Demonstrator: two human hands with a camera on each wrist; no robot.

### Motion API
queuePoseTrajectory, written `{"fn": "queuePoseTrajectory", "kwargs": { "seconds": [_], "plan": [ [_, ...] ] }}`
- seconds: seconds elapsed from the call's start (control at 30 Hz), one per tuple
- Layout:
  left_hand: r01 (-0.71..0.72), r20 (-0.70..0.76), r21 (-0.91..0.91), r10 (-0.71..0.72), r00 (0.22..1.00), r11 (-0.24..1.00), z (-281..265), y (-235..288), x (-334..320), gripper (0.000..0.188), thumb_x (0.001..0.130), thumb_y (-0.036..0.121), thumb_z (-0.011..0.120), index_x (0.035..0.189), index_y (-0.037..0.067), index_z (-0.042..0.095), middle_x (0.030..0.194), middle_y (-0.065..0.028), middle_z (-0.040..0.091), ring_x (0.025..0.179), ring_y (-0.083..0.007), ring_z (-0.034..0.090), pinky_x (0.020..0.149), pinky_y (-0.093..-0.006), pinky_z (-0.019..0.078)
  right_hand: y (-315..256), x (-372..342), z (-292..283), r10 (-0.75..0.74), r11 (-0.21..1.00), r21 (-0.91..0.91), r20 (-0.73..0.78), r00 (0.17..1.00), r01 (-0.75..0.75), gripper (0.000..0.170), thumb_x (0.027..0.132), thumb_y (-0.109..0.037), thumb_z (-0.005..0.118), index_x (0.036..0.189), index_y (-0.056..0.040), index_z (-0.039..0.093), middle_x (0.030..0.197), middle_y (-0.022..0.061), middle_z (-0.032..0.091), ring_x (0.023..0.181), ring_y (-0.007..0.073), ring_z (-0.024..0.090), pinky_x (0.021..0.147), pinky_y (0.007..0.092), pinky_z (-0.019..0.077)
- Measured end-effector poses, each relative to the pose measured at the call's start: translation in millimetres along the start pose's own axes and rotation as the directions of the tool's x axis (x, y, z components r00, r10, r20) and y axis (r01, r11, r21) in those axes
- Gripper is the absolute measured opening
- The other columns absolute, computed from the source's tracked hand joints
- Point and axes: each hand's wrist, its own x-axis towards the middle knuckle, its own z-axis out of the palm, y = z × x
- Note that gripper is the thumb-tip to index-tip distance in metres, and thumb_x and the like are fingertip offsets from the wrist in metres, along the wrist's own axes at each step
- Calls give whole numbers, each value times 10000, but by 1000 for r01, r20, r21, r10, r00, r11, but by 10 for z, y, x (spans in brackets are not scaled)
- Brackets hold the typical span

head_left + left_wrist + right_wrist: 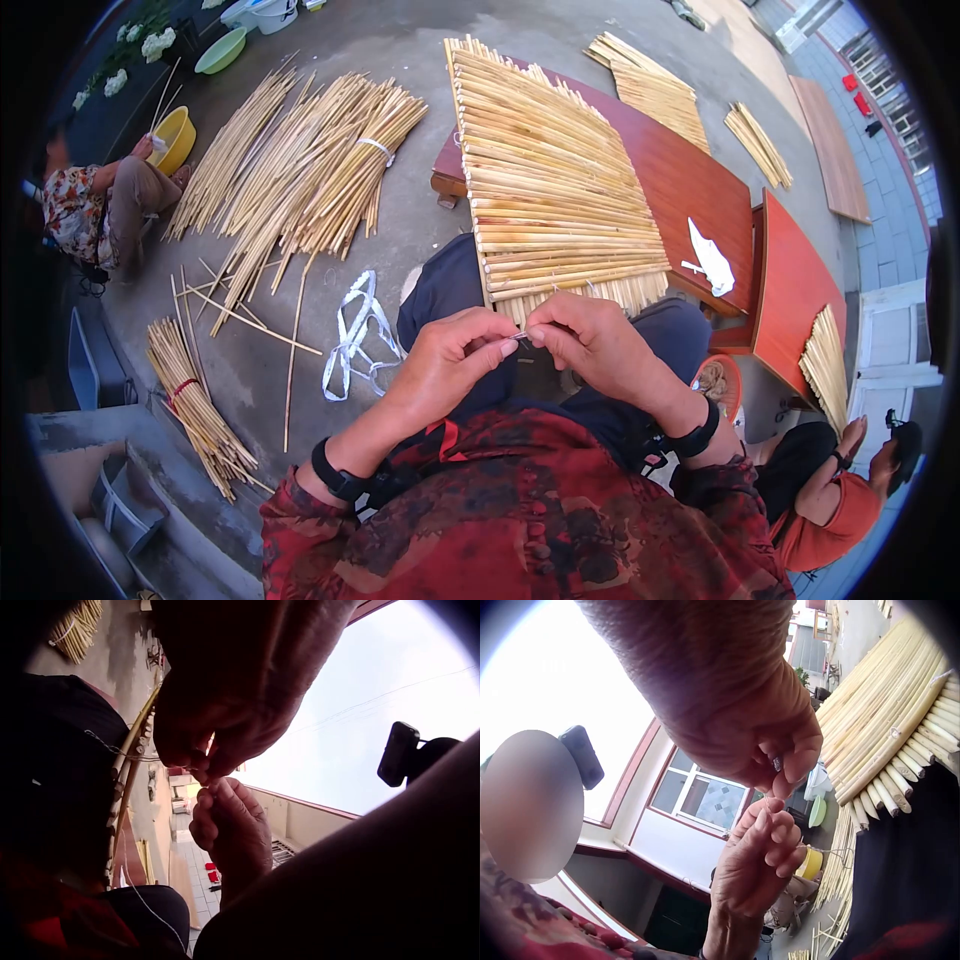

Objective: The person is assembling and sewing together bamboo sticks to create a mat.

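Observation:
Close together over the lap, the left hand and right hand meet at their fingertips. Each pinches a thin string, mostly covered by the fingers; in the left wrist view it runs back to the reed mat's edge. The mat, made of pale stalks side by side, slopes from the red-brown table to the knees, its near end just beyond the hands. In the right wrist view, something small and silvery shows between the right hand's fingers; I cannot tell what it is.
Loose reed stalks lie on the floor at left, with a tied bundle nearer. White strapping lies beside the left knee. A white cloth is on the table. People sit at far left and lower right.

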Motion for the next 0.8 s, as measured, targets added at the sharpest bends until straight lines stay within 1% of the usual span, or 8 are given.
{"fn": "queuePoseTrajectory", "kwargs": {
  "seconds": [0.07,0.2,0.27,0.37,0.5,0.6,0.67,0.8],
  "plan": [
    [-103,-43,57,106,993,993,7,-35,16,112,843,81,591,934,20,616,715,45,527,599,-22,431,533,-180,358,33,-6,18,87,991,97,47,995,-91,63,861,-67,536,893,-23,567,677,23,522,558,75,506,509,216,420],
    [26,-89,-179,-42,995,983,-15,-27,23,78,838,84,596,875,24,628,666,35,527,539,-22,409,475,-176,320,67,9,7,138,966,207,92,986,-154,129,841,-49,559,968,-35,576,740,21,543,580,75,511,524,213,429],
    [70,-92,-286,-100,991,956,-52,-21,18,79,838,85,596,875,22,626,663,29,532,525,-23,403,464,-175,311,106,4,23,-79,996,40,-127,989,85,287,793,-49,607,1073,-74,550,822,87,561,611,166,565,544,279,457],
    [205,-20,-386,-231,973,899,-82,-26,15,104,850,93,585,895,9,625,710,54,527,625,-13,444,537,-158,340,109,-11,40,-138,990,-45,-110,984,134,389,773,-39,631,1141,-93,519,875,83,558,623,164,560,551,270,458],
    [107,-60,-366,-138,989,924,-43,-65,35,86,847,84,589,903,31,629,680,66,519,574,15,408,473,-150,294,81,-10,100,-99,995,1,-104,990,99,373,769,-61,642,1124,-89,532,848,83,561,643,175,563,551,269,455],
    [70,-85,-337,-105,991,939,-41,-62,21,80,846,82,590,897,32,627,666,75,508,550,17,389,452,-157,281,118,-1,142,89,980,184,-86,992,-71,307,764,-75,650,1059,-78,565,832,87,565,651,183,564,543,272,450],
    [84,-78,-312,-113,990,946,-49,-68,14,77,847,82,589,893,32,626,664,78,501,542,16,380,447,-160,278,133,9,167,-63,994,77,-131,989,74,186,768,-79,644,944,-60,590,798,90,561,647,208,559,552,288,447],
    [172,-8,-341,-186,982,924,-70,-71,-6,81,845,95,588,886,36,626,672,57,529,535,9,402,445,-163,298,123,6,141,-175,983,-85,-152,973,163,98,772,-74,633,856,-51,588,768,93,549,669,236,561,579,309,447]
  ]
}}
